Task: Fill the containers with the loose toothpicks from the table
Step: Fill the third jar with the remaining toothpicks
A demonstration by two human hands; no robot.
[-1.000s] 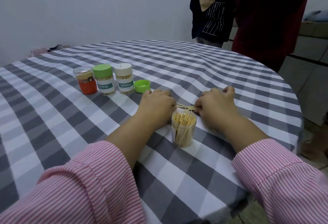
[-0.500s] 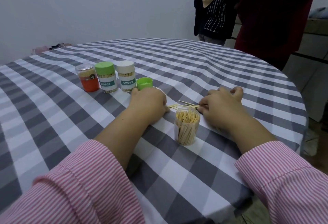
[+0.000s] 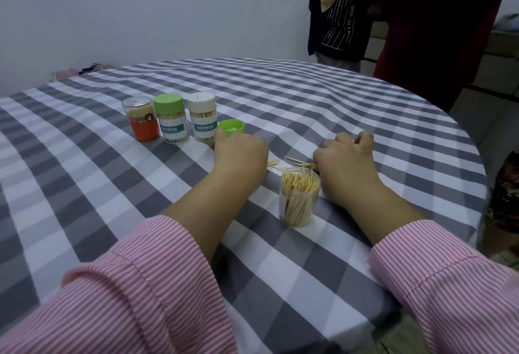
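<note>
Orange-filled jar (image 3: pixel 143 120), green-capped container (image 3: pixel 170 119) and white-capped container (image 3: pixel 204 117) stood in a row on the checked tabletop (image 3: pixel 84 185), a green lid (image 3: pixel 231 126) just beside them. The left hand (image 3: pixel 240 154) lay knuckles-up, fingers curled under; what its grip held I could not tell. Loose toothpicks (image 3: pixel 292 162) lay between the hands, behind the open, nearly full container (image 3: pixel 299 196). The right hand (image 3: pixel 345 160) touched them, its grip also unclear.

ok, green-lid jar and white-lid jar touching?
Apart. The head view shows a strip of tablecloth between the green-lid jar and the white-lid jar.
</note>
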